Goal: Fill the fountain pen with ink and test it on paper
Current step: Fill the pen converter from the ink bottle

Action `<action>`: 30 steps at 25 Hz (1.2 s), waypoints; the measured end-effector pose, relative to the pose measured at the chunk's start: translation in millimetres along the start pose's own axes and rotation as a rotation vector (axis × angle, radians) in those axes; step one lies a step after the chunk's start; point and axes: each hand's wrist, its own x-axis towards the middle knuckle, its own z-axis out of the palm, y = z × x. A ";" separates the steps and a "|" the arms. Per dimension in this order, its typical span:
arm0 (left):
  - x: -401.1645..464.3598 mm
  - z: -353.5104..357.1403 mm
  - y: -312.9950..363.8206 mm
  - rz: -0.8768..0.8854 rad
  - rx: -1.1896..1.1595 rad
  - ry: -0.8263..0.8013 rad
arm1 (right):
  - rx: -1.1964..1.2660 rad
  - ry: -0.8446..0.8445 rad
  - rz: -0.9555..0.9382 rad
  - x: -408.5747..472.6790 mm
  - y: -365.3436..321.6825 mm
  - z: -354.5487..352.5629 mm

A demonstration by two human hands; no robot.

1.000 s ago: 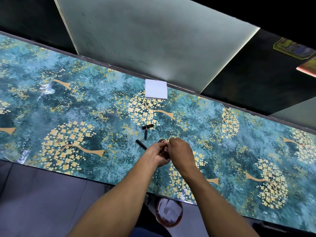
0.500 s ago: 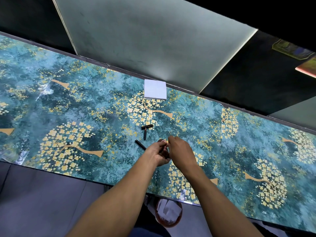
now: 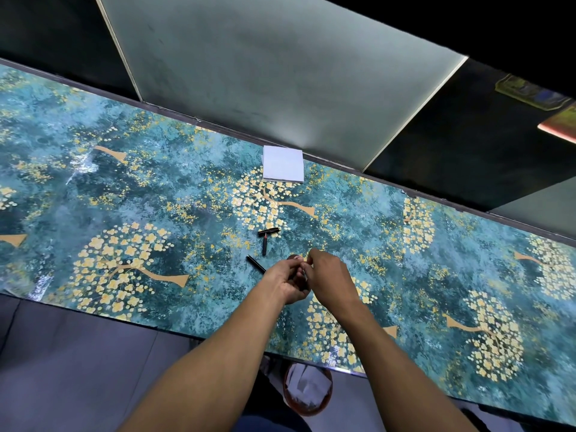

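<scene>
Head view. A long table (image 3: 124, 188) covered in a teal cloth with gold blossom trees runs from left to lower right; behind it stand a pale frosted panel (image 3: 280, 73) and dark wall. At 12 o'clock from the hands, against the far edge, lies a white paper pad (image 3: 283, 163), well apart from everything else. Nearer, still at 12 o'clock, a black pen cap (image 3: 268, 231) with a gold band lies crosswise, and a short black pen section (image 3: 264, 246) points toward the viewer just beside it. At 10 o'clock, a slim black pen barrel (image 3: 255, 264) lies at a slant, its near end hidden behind the left hand (image 3: 285, 280).

Both hands meet over the table's middle. The left hand's fingers curl round something small and dark, mostly hidden. The right hand (image 3: 330, 277) pinches with its fingertips (image 3: 308, 258) at the top of that item; whether it is an ink bottle cannot be told.

Below the table's near edge, at 6 o'clock, stands a reddish bin (image 3: 307, 389) holding white scraps.
</scene>
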 end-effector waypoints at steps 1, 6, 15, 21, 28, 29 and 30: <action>-0.3 -0.4 -0.5 -0.004 0.008 -0.002 | -0.013 -0.009 -0.023 -0.2 -0.3 -0.7; 0.3 -1.0 -2.1 0.005 0.046 0.013 | -0.082 -0.008 -0.073 -0.1 -5.3 -0.8; 0.1 1.0 -0.4 0.006 0.030 0.011 | -0.071 -0.020 0.017 1.1 -3.7 2.4; -1.5 4.4 0.5 0.007 0.103 -0.004 | -0.101 -0.016 -0.081 2.8 2.1 -3.7; -1.8 1.8 -0.7 0.011 0.105 0.013 | -0.091 -0.021 -0.045 0.3 -6.0 -2.1; -2.5 1.6 -0.8 0.010 0.098 0.009 | -0.069 -0.027 -0.009 0.8 -7.7 -2.0; -2.5 1.7 -1.0 0.006 0.090 0.005 | -0.044 -0.032 0.030 1.5 -8.6 -1.7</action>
